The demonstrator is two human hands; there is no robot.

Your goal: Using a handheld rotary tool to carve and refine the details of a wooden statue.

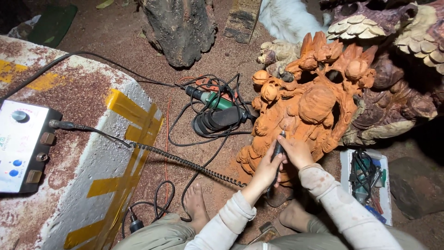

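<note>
An orange-brown wood carving [307, 104] with rounded knobs and leaf shapes stands on the dusty ground. Both my hands grip a slim black rotary handpiece [277, 150] whose tip touches the carving's lower front. My left hand [267, 170] wraps the tool's lower body. My right hand [295, 150] holds it higher up, close to the tip. A coiled black cord [185, 162] runs from the tool to a white control box [21, 146] at the left. My bare feet [196, 206] rest on the ground below.
The control box sits on a white block with yellow tape [115, 153]. A green power tool [213, 99] and tangled cables lie left of the carving. A white tray of tools [365, 178] sits at right. Darker carvings [397, 60] and a log [180, 28] stand behind.
</note>
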